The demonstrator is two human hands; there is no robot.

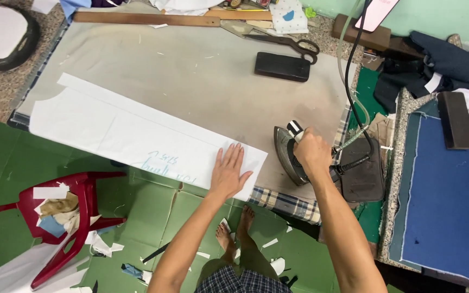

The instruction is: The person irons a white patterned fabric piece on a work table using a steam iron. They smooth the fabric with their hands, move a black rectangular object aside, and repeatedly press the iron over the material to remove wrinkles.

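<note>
A long white fabric piece (131,133) lies across the padded ironing table (202,76). My left hand (228,172) presses flat on its near right end, fingers spread. My right hand (311,151) grips the handle of a dark steam iron (291,157) that sits on the table just right of the fabric's end. A hose and a black cord (354,81) run from the iron up and away to the back right.
A black block (281,66), scissors (294,42) and a wooden ruler (147,19) lie at the table's far side. An iron rest (363,173) is right of the iron. A blue-covered surface (451,184) stands at right. A red plastic chair (55,217) with scraps stands on the green floor.
</note>
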